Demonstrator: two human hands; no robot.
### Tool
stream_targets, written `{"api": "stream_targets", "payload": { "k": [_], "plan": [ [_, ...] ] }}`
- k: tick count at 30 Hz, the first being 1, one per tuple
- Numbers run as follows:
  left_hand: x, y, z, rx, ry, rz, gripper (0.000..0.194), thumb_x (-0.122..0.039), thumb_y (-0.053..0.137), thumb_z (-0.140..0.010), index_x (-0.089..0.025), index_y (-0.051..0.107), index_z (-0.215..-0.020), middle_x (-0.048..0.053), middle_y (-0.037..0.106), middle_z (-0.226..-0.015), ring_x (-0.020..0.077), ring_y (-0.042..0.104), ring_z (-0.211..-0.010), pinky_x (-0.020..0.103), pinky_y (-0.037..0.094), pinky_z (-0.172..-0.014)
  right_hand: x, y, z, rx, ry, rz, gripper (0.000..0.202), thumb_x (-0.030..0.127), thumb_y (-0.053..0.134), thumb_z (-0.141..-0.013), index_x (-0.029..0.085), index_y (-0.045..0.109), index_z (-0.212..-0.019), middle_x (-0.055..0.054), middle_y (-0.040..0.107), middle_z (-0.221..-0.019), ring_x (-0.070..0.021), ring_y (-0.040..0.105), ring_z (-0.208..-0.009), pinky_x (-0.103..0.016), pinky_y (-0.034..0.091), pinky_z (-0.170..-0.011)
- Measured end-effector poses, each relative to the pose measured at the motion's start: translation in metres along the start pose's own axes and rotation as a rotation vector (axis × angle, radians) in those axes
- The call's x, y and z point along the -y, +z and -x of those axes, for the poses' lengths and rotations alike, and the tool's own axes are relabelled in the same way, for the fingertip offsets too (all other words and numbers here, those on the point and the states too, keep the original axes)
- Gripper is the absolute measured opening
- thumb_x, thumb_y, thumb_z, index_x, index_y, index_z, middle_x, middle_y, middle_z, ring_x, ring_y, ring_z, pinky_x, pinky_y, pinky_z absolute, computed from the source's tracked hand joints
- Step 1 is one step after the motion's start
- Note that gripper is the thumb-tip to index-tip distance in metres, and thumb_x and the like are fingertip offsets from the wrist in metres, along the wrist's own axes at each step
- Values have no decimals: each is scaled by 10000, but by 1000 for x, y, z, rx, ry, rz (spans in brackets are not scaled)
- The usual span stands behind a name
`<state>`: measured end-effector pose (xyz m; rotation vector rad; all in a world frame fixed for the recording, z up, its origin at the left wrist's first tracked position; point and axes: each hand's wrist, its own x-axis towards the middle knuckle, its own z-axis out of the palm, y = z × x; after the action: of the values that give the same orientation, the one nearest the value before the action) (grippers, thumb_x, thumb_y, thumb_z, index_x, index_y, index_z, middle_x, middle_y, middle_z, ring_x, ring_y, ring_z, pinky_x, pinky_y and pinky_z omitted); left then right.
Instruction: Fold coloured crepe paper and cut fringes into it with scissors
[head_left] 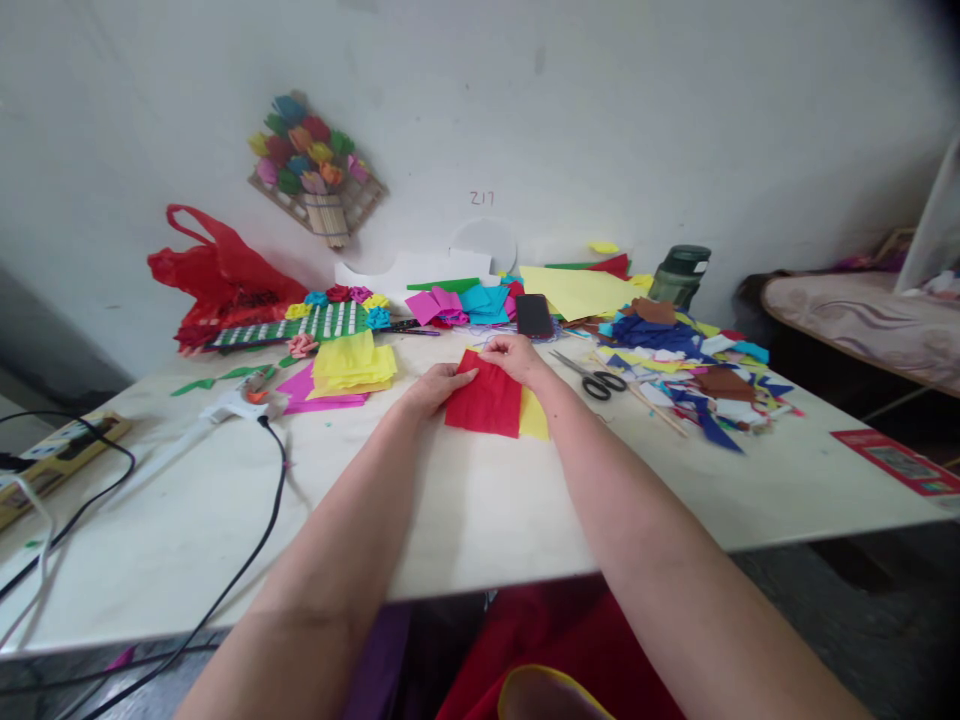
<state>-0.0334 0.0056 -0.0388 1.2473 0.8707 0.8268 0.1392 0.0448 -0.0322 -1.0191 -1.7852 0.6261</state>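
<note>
The red paper sheet [484,395] lies on the counter [480,520] with a yellow sheet [535,416] showing beyond its right edge. The left hand [439,388] grasps the red sheet's left edge, thumb on top, while the right hand [514,355] pinches its upper edge with bent fingers. In front of the red sheet, the pale counter top runs down to its near edge, with the two forearms reaching over it on either side. To the left of the red sheet, just past the left hand, a stack of yellow paper squares [352,365] overlaps magenta paper [326,403]; farther left, a black cable [274,505] loops down over the near edge. Behind the red sheet and near it, a smartphone [534,316] limits the room on that side. Right of the red sheet, black-handled scissors [600,384] lie with their points toward the smartphone, and beyond them a broad heap of paper scraps [709,375] spreads out, a dark green bottle [680,277] standing behind it.
</note>
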Motion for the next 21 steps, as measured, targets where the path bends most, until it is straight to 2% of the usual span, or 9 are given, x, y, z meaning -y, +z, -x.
{"api": "stream_targets", "payload": {
  "k": [6,21],
  "plan": [
    [-1,1,0,-2,-8,-15,429,-390,708,-629,-99,641,-936,126,683,-849,210,646,-729,291,499,-653,-1,0,-1,-1,-1,6,162,327,608,-636,168,578,-619,13,577,-634,-129,509,-616,-259,385,-611],
    [1,0,-1,-32,-17,-54,403,-379,737,-584,-113,653,-875,93,686,-778,188,638,-662,285,496,-630,0,0,-1,-12,-7,34,115,288,588,-641,175,571,-630,13,568,-621,-127,497,-594,-251,383,-584]
  ]
}}
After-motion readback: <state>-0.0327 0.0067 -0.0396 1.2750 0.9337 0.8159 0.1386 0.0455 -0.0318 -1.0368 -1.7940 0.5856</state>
